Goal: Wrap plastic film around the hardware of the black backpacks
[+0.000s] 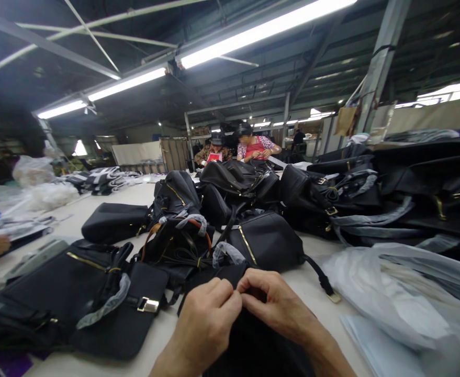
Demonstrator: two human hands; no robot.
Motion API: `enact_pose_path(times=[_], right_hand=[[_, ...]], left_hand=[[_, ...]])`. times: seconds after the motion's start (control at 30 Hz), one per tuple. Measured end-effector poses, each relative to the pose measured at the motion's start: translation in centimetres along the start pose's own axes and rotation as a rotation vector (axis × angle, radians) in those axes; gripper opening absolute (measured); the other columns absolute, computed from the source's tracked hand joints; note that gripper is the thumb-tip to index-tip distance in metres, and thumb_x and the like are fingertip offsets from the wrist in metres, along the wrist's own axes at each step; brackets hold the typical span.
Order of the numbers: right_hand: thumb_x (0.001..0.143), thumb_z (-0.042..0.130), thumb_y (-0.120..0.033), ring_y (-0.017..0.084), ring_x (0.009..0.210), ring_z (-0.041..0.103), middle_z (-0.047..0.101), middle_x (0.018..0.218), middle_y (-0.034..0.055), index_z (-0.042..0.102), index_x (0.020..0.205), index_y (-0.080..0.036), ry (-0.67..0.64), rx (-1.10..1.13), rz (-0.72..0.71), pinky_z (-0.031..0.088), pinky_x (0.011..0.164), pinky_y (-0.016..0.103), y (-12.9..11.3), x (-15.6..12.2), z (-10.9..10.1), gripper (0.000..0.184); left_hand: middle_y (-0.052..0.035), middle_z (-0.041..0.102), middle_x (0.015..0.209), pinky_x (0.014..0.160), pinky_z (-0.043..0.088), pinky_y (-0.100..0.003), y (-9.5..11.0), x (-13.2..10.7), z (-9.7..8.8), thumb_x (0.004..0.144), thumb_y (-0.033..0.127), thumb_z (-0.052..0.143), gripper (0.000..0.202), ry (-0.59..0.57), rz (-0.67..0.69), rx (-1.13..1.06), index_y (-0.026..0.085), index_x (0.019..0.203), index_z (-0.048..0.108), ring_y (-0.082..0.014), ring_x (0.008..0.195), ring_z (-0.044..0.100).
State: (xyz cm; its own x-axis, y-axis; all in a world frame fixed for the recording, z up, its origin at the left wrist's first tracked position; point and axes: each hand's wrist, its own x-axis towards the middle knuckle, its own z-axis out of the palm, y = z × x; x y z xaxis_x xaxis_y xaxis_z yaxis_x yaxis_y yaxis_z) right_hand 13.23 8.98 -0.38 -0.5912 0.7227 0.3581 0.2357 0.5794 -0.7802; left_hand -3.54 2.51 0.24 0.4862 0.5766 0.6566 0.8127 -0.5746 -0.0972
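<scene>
Two hands — the left hand (210,322) and the right hand (282,301) — met at the top of a black bag (253,345), which lay directly below them at the near side of the bench (159,335). The fingers (217,290) of both were pinched together, tip to tip, and seemed to have hold of some part of that bag; which part was too small to tell. With so narrow a pinch, a slip looked the likeliest trouble: the material could slide out, or a nail could mark it under too hard a pull. Crowding was another risk. Just beyond stood a second bag (271,241), and the strap (319,275) beside it ended in a metal buckle (334,298), which could scratch whatever was dragged across it. The clear plastic (402,293) heaped on the right could snag a sleeve or forearm. On the left, a flap bag (123,314) with a shiny clasp (148,305) lay near enough to be knocked.
</scene>
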Motion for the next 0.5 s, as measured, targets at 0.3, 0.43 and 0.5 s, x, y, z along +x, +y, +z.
enact_pose_path(times=[0.3,0.43,0.5], right_hand=[[0.075,0.057,-0.007,0.012,0.058,0.053,0.06,0.065,-0.0026,0.065,0.073,-0.018,0.02,-0.126,-0.041,0.036,0.054,0.023,-0.2,0.0,0.7,0.014],[0.074,0.053,-0.002,0.013,0.065,0.06,0.066,0.071,-0.0015,0.068,0.076,-0.019,0.0,-0.09,-0.07,0.041,0.062,0.024,-0.2,-0.1,0.5,0.022],[0.074,0.052,0.0,0.014,0.069,0.063,0.068,0.073,-0.0009,0.07,0.077,-0.019,-0.004,-0.057,-0.077,0.044,0.067,0.024,-0.2,-0.1,0.3,0.026]], left_hand=[[-0.0016,0.056,0.066,0.053,0.035,-0.029,0.4,-0.7,1.1,0.091,0.007,0.041,0.028,0.08,-0.067,-0.008,0.019,0.069,0.053,-0.0159,0.059,0.049],[-0.0014,0.057,0.065,0.053,0.036,-0.028,1.4,-0.8,1.6,0.09,0.007,0.041,0.027,0.102,-0.064,-0.041,0.02,0.069,0.052,-0.0155,0.059,0.052],[-0.0013,0.058,0.064,0.051,0.035,-0.028,2.1,-1.0,2.1,0.091,0.009,0.039,0.029,0.087,0.015,-0.03,0.02,0.068,0.053,-0.0151,0.056,0.052]])
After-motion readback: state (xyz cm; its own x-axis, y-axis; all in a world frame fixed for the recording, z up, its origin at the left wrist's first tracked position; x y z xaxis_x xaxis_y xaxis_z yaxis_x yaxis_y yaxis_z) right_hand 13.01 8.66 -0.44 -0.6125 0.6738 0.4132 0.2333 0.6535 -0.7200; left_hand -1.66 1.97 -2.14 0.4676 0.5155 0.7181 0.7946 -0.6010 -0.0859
